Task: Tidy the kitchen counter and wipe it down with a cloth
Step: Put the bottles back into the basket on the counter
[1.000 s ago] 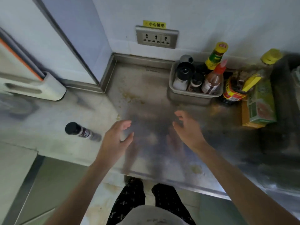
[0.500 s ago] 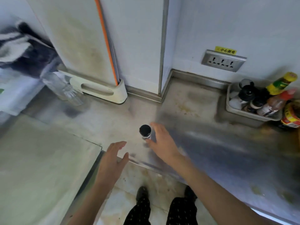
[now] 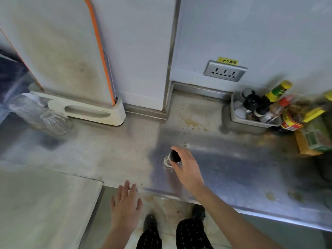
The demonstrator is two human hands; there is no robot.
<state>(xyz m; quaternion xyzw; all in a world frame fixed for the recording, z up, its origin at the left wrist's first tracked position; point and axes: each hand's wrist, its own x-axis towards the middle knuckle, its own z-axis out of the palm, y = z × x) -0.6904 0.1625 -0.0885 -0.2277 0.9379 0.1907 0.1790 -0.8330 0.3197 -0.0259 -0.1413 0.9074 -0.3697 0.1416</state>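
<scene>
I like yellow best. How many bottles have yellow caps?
2. The green-labelled bottle is by the grey tray at the back; the cut-off bottle is at the picture's right edge. More may be hidden.

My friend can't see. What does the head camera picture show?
A person's right hand grips a small black-capped bottle near the front of a stained steel counter; the left hand is spread open by its edge. A tray of sauce bottles sits at the back right.
</scene>
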